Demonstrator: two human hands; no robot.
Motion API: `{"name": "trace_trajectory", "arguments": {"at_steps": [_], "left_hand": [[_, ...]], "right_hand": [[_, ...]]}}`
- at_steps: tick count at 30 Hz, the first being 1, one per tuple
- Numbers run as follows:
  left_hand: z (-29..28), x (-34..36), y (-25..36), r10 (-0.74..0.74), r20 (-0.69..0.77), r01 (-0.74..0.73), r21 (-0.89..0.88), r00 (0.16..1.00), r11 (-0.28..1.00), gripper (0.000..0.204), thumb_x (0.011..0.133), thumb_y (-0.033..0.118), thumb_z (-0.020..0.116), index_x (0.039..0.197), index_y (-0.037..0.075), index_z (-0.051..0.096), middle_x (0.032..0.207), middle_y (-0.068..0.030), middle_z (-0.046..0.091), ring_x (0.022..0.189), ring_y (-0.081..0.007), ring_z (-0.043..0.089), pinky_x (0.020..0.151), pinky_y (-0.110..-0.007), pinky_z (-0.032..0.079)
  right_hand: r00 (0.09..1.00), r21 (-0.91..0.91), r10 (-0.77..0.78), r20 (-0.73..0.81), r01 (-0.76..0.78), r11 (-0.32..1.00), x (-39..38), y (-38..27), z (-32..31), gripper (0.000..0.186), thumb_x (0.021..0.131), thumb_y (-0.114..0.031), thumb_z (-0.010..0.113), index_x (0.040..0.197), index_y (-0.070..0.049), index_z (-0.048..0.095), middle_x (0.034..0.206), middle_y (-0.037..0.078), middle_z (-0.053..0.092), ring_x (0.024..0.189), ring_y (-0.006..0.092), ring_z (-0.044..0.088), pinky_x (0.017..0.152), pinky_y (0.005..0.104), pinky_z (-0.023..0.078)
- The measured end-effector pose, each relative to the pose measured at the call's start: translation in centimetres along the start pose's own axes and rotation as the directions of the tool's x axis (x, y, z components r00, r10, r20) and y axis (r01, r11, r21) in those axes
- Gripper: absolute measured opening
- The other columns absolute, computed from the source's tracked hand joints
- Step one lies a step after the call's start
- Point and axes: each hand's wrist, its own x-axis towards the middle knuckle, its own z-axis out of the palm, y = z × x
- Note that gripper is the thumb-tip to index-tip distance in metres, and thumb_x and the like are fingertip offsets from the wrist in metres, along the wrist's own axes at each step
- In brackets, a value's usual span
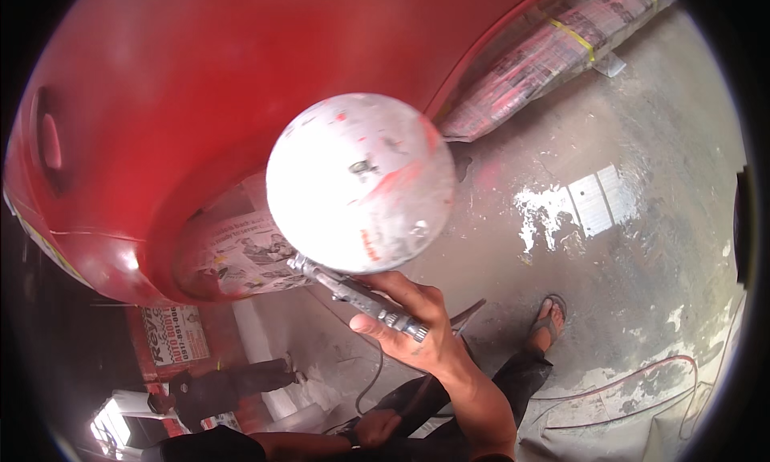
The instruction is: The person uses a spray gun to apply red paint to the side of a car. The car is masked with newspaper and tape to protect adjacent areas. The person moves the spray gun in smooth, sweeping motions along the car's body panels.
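My right hand (417,322) is wrapped round the handle of a spray gun (361,297), with the thumb sticking out beside its metal body. A round, whitish paint cup (361,181) with red smears sits on top of the gun and hides part of what lies behind. Close beyond it is a glossy red car body (216,69). Newspaper (245,249) covers its wheel opening. Low in the view, my left hand (377,426) rests curled by my leg, a dark band on its wrist. What it holds, if anything, is hidden.
A newspaper-wrapped, yellow-taped part (553,57) juts out at upper right. A dark hose (369,378) loops near my legs, and a reddish hose (642,370) crosses the stained concrete floor (642,285). Another person (208,390) stands at lower left, before a sign (176,334).
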Motion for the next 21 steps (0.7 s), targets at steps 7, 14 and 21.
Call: {"name": "trace_trajectory", "arguments": {"at_steps": [7,14,21], "left_hand": [[0.2,-0.1,-0.8,0.023,0.019,-0.024,0.027,1.0,0.999,0.037,0.1,0.031,0.045,0.081,0.002,0.056,0.076,-0.0223,0.056,0.073,-0.0453,0.055,0.066,-0.05,0.042],[0.0,1.0,-0.5,0.005,0.057,-0.006,0.01,0.998,1.0,0.039,0.1,0.031,0.044,0.078,0.001,0.055,0.073,-0.0222,0.054,0.07,-0.0443,0.054,0.064,-0.05,0.041],[-1.4,1.7,0.6,-0.019,0.071,0.019,0.0,0.997,1.0,0.038,0.1,0.031,0.044,0.078,0.001,0.054,0.073,-0.022,0.053,0.07,-0.0443,0.054,0.063,-0.049,0.041]], "right_hand": [[0.937,-0.106,0.143,-0.319,-0.185,0.977,-1.4,6.2,-7.2,0.037,0.088,-0.033,0.076,0.105,-0.002,0.063,0.07,0.004,0.061,0.063,0.0102,0.055,0.058,0.0273,0.047],[0.818,0.145,0.436,-0.376,-0.413,0.899,-0.2,11.5,-15.8,0.046,0.093,-0.044,0.066,0.11,-0.002,0.065,0.074,0.003,0.064,0.048,0.0065,0.051,0.042,0.0236,0.043],[0.777,0.116,0.327,-0.538,-0.316,0.942,5.0,10.9,-20.9,0.049,0.092,-0.05,0.065,0.104,-0.003,0.066,0.072,0.004,0.063,0.043,0.0073,0.05,0.04,0.0233,0.041]]}}
